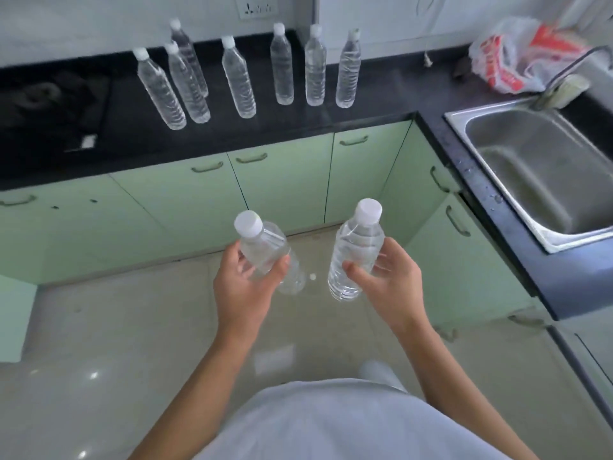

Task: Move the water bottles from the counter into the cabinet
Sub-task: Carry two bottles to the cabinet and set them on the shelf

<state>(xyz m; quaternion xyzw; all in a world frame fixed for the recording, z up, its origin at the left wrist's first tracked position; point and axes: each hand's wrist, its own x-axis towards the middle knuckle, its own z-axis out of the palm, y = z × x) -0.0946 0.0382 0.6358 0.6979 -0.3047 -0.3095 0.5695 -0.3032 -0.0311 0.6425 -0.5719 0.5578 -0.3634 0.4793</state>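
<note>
Soft, even daylight; slightly hazy wide-angle frame, no hard shadows.
Small white glints dot the glossy floor tiles [99, 327] at lower left, and a pale rectangular reflection sits near centre. Black countertop [331, 121] reads dark, its left end almost lost in murk. Steel sink [544, 167] shows a dull sheen. Lens bends the counter edge and leans the row of standing water bottles [282, 64] outward. Plastic bag [510, 58] and faucet [570, 71] at upper right are smeared; grey shirt [331, 423] at bottom is soft.
</note>
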